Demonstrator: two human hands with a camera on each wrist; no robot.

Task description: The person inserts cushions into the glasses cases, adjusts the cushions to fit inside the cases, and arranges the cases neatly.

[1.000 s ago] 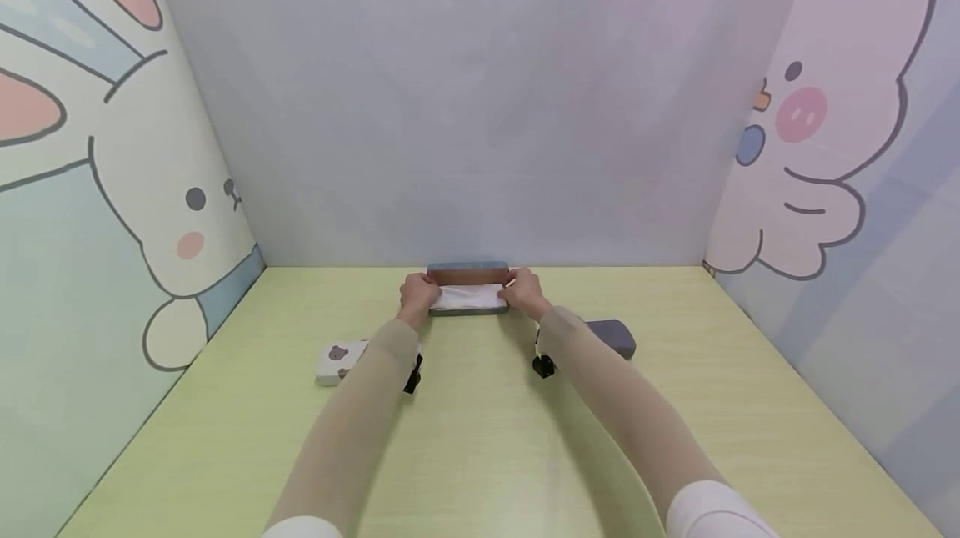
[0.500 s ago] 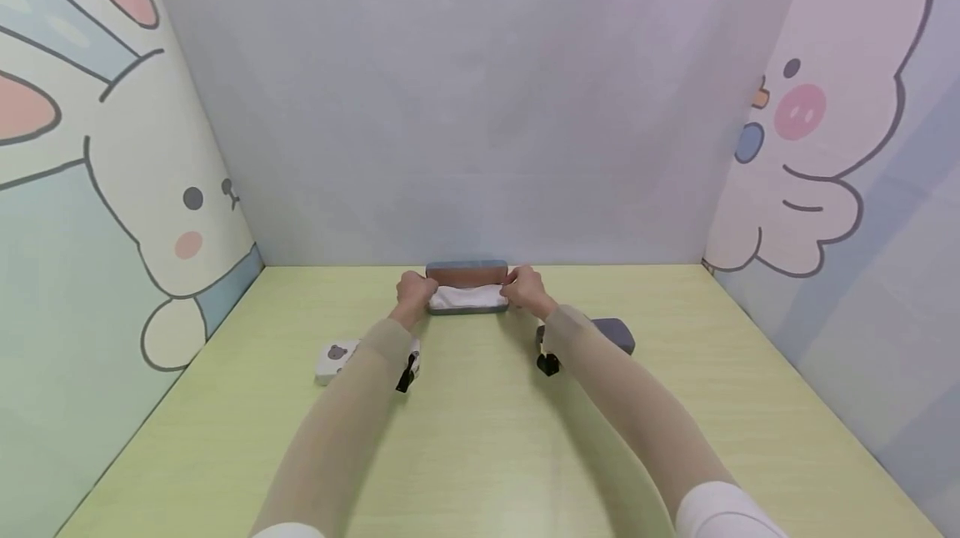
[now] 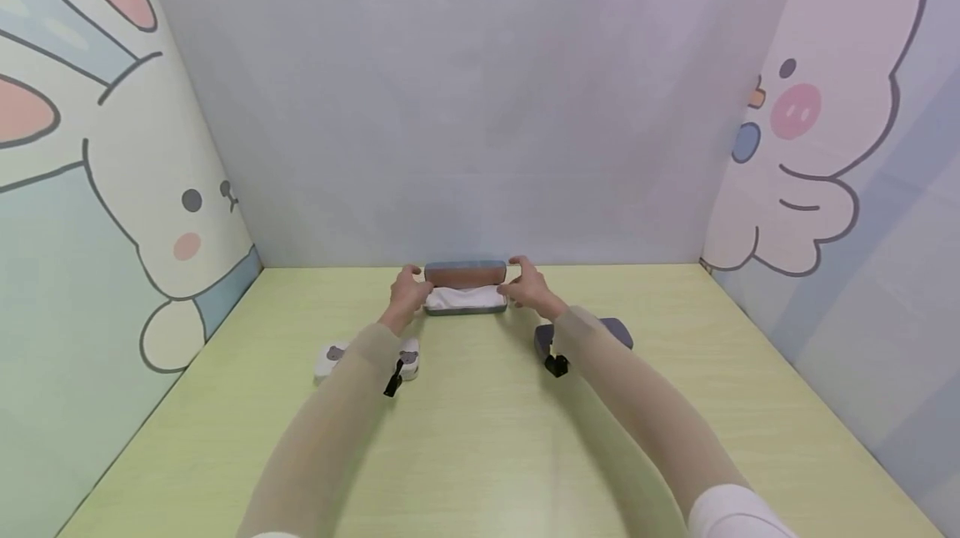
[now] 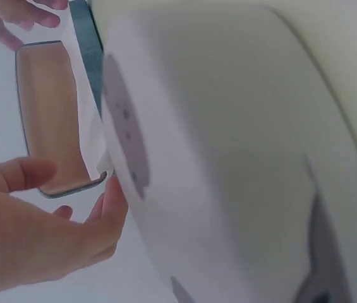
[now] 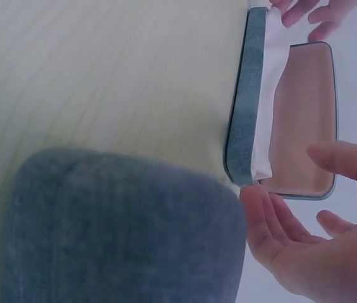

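At the far edge of the table stands an opened glasses case (image 3: 465,312), blue-grey outside, its lid (image 5: 304,120) raised to show a tan lining. A white cloth (image 3: 467,299) lies across its lower half, a little of it draping over the front rim. My left hand (image 3: 406,296) is at the left end of the case, thumb and fingers spread apart; in the left wrist view its fingertips (image 4: 114,189) are right by the cloth's corner. At the right end, my right hand (image 3: 530,289) has its fingers spread too, fingertips (image 5: 251,194) close to the case's corner.
Under the left forearm sits a white case (image 3: 327,363) with bear prints. A closed dark blue case (image 3: 618,332) lies partly behind the right forearm. Behind the table rises a grey wall (image 3: 480,104), with cartoon-printed side panels (image 3: 825,138).
Both hands have gone from pinching at the cloth's ends to spread fingers, and the left has drawn slightly outward. The opened case and cloth look much the same.
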